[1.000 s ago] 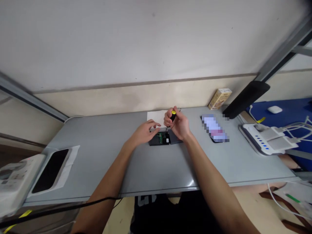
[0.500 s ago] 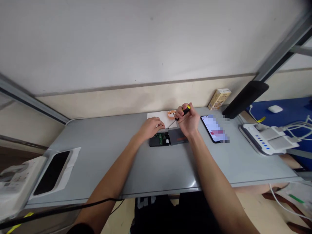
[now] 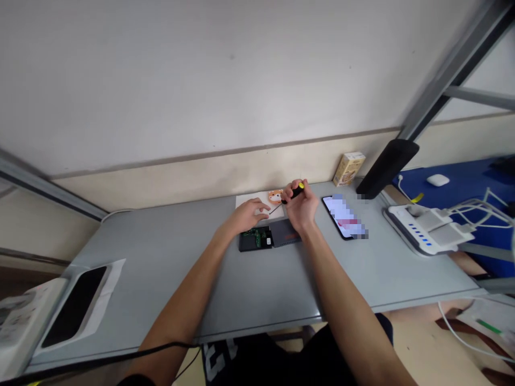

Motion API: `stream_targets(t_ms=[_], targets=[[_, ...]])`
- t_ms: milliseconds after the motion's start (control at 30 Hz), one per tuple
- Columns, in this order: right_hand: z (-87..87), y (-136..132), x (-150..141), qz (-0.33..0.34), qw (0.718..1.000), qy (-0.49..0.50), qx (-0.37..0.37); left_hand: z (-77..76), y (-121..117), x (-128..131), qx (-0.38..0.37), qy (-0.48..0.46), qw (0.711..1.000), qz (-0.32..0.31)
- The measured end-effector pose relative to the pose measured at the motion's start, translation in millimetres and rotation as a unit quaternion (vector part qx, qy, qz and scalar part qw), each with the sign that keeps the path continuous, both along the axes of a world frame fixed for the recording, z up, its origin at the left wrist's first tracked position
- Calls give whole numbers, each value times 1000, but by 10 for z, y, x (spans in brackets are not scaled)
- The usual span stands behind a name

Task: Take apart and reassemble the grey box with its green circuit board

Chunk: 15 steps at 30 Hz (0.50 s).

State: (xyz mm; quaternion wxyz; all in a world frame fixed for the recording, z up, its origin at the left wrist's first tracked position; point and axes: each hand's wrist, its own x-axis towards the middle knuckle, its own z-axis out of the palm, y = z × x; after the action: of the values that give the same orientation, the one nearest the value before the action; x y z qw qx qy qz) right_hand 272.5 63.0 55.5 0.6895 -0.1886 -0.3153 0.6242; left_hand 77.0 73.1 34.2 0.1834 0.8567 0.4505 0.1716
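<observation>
Near the centre of the frame, the right hand (image 3: 301,210) has its fingers closed around the handle of a screwdriver (image 3: 298,190), whose thin shaft slants down and leftward. The left hand (image 3: 246,215) is beside the tip, thumb and forefinger parted with a gap between them; whether they touch the tip or anything tiny is too small to tell.

Just below the hands, on the worktop (image 3: 257,292), lies an open case (image 3: 251,244) with a green circuit board (image 3: 254,235) showing inside. Its dark grey cover (image 3: 284,235) is flat directly to the right, partly behind the right wrist. White paper (image 3: 246,200) lies above the case in the frame.

The screwdriver looks light and rigid, its thick handle likely easy to grip; the handle is the place to hold it, since the narrow shaft offers little purchase. The case and cover seem light and stiff, perhaps a little slick, and best taken by their outer edges. The board is probably the fragile part, so fingers should keep off its components.
</observation>
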Motion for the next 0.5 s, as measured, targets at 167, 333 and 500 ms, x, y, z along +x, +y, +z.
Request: stream_targets(t_ms=[167, 333, 500], targets=[[-3, 23, 43, -29, 999, 18, -8, -12, 32, 32, 17, -2, 1000, 7], [-2, 52, 106, -32, 999, 26, 1, -12, 123, 14, 11, 26, 999, 44], [107, -19, 159, -64, 995, -68, 43, 65, -162, -73, 17, 8, 998, 64]])
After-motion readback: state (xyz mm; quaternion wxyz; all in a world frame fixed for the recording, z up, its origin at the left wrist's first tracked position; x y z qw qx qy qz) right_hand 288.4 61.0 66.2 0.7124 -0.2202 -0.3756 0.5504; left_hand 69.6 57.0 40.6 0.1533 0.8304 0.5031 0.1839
